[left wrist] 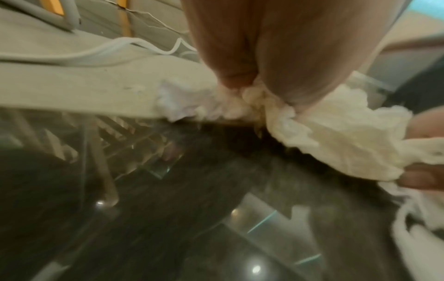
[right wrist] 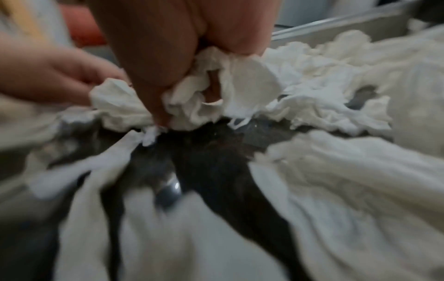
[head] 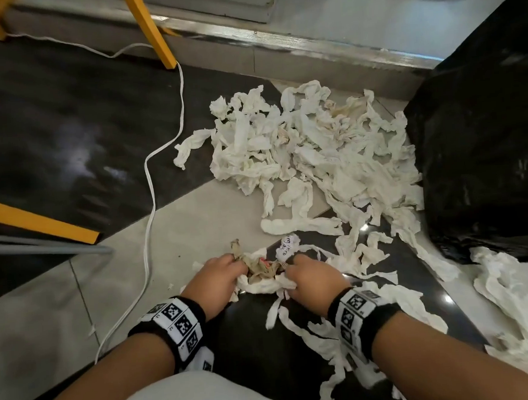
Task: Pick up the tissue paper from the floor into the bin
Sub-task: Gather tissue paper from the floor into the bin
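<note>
Crumpled white tissue paper lies in a big heap (head: 312, 153) on the floor, with loose strips (head: 314, 336) trailing toward me. Both my hands are down on a small bunch of tissue (head: 261, 275) just in front of my knees. My left hand (head: 221, 279) grips its left side, fingers curled into the tissue (left wrist: 240, 106). My right hand (head: 307, 277) grips the right side, its fingers bunching the tissue (right wrist: 204, 91). The bin, lined with a black plastic bag (head: 482, 143), stands at the right, touching the heap.
A white cable (head: 149, 188) snakes across the floor on the left. Yellow furniture legs (head: 153, 30) and a grey bar (head: 43, 249) stand left and behind. A raised grey step (head: 294, 55) runs behind the heap. More tissue (head: 516, 295) lies at the right.
</note>
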Demonstrator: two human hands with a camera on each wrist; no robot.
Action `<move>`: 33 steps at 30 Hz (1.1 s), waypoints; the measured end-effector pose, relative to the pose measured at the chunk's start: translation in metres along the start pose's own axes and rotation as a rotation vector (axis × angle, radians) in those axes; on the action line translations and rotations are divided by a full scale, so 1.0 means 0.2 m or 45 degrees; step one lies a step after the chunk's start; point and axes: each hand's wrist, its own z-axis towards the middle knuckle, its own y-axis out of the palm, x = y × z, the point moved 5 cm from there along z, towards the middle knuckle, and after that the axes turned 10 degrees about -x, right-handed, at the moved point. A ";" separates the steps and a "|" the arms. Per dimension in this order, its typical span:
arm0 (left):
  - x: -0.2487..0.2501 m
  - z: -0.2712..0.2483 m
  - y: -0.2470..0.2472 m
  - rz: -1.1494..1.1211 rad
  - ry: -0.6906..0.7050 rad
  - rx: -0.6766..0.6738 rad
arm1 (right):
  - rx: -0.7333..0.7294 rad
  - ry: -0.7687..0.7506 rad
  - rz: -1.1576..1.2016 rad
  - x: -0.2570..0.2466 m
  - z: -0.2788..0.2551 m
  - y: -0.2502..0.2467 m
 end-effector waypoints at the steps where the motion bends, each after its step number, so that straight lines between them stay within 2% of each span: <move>1: 0.02 0.00 -0.05 -0.075 0.011 0.039 | 0.058 0.004 0.161 0.02 -0.01 -0.04; 5: 0.03 0.02 -0.21 -0.386 -0.091 0.277 | 0.358 0.089 0.866 0.10 -0.07 -0.23; 8: 0.04 0.01 -0.28 -0.593 -0.092 0.357 | 0.513 0.029 1.349 0.15 -0.11 -0.33; 11: 0.05 0.01 -0.31 -0.555 -0.095 0.391 | 0.605 0.017 1.534 0.20 -0.13 -0.38; 14: 0.03 0.01 -0.32 -0.459 -0.157 0.425 | 0.726 0.113 1.765 0.28 -0.15 -0.34; 16: 0.00 0.00 -0.33 -0.497 -0.177 0.471 | 0.712 0.162 1.636 0.29 -0.16 -0.33; 19: -0.03 -0.02 -0.32 -0.588 -0.244 0.485 | 0.486 0.238 0.970 0.21 -0.12 -0.28; 22: -0.02 -0.02 -0.33 -0.528 -0.255 0.509 | 0.148 0.012 0.255 0.05 -0.05 -0.12; 25: -0.01 -0.03 -0.34 -0.461 -0.239 0.541 | -0.148 -0.150 -0.154 -0.05 -0.03 0.07; 28: 0.03 -0.04 -0.34 -0.437 -0.163 0.527 | -0.154 -0.219 -0.365 -0.10 -0.04 0.13; 30: 0.03 -0.03 -0.33 -0.375 -0.149 0.468 | -0.125 -0.184 -0.383 -0.08 -0.03 0.10; 31: 0.02 -0.03 -0.32 -0.326 -0.163 0.422 | -0.103 -0.135 -0.316 -0.05 -0.03 0.06; 33: -0.01 0.00 -0.28 -0.193 -0.206 0.295 | 0.059 0.009 -0.016 0.02 -0.03 -0.06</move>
